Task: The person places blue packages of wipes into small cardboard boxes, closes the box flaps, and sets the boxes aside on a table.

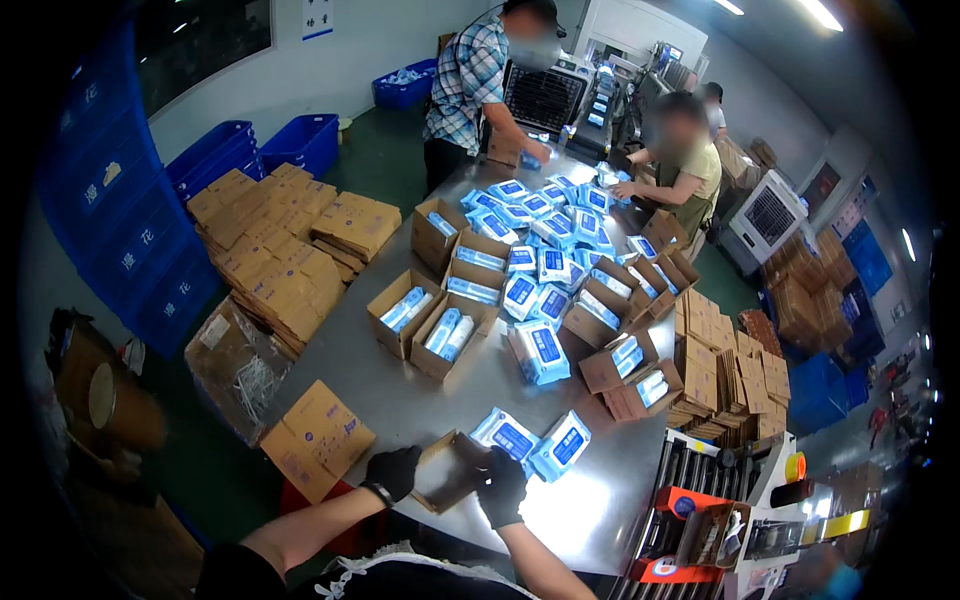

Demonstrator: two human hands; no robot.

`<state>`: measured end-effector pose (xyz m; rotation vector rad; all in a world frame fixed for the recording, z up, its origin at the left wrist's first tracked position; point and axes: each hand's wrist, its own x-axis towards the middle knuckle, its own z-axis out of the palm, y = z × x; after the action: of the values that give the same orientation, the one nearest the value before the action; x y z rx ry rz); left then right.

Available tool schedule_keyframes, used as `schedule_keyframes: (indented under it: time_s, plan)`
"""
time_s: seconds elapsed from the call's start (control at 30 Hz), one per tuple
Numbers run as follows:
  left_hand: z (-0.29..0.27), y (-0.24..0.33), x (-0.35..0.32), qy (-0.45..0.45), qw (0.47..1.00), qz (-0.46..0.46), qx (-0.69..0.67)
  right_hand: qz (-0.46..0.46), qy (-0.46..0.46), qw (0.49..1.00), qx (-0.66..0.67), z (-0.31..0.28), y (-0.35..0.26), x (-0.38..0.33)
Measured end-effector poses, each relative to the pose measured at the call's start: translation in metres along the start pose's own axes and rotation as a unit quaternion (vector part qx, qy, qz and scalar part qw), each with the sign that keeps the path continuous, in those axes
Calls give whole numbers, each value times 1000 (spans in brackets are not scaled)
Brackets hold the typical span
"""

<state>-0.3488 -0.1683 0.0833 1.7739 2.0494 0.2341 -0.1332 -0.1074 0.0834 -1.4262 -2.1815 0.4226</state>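
Observation:
An open cardboard box point(447, 474) stands between my hands at the near edge of the metal table, its inside showing no packs. My left hand point(393, 473), in a black glove, is closed on the box's left wall. On the other side my right hand point(502, 490), also black-gloved, grips the right wall; its fingertips are partly hidden. Just past my right hand lie two blue-and-white wipes packs, one point(503, 437) partly behind the fingers and the other point(561, 446) beside it. A flattened carton point(318, 441) rests at the table edge to my left.
A pile of wipes packs point(545, 230) covers the table's middle, flanked by filled boxes point(455, 340). Folded cartons point(275, 250) are stacked at left and right. A roller conveyor point(690, 470) stands at near right. Two co-workers point(470, 85) point(690, 165) handle packs at the far end.

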Motion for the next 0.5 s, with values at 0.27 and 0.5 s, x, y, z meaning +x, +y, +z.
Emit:
schedule_keyframes:
  time_s: [0.27, 0.5]
  plan:
    - [-6, 57, 36, 15, 992, 74, -98, -119, -84, 981, -131, 16, 10, 34]
    - [12, 34, -18, 108, 988, 107, -24, 254, -65, 847, 462, 121, 93, -12]
